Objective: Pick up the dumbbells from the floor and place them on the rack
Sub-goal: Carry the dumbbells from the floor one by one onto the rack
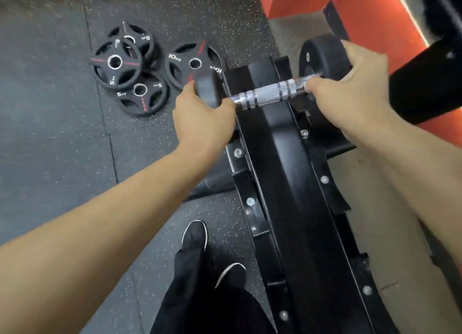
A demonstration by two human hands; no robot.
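A black dumbbell with a knurled silver handle [271,91] lies across the top of the black rack [282,173]. My left hand [202,113] grips its left head, fingers curled over the black weight. My right hand [350,88] grips the right head [322,56], with the thumb near the end of the handle. Both heads are partly hidden by my hands. Whether the dumbbell rests fully in the rack's cradle cannot be told.
Several black weight plates [130,68] marked 5 kg and 10 kg lie on the speckled rubber floor [50,133] to the left of the rack. An orange wall [362,11] and a black padded roller [430,81] stand at the right. My legs and shoes [197,236] are below.
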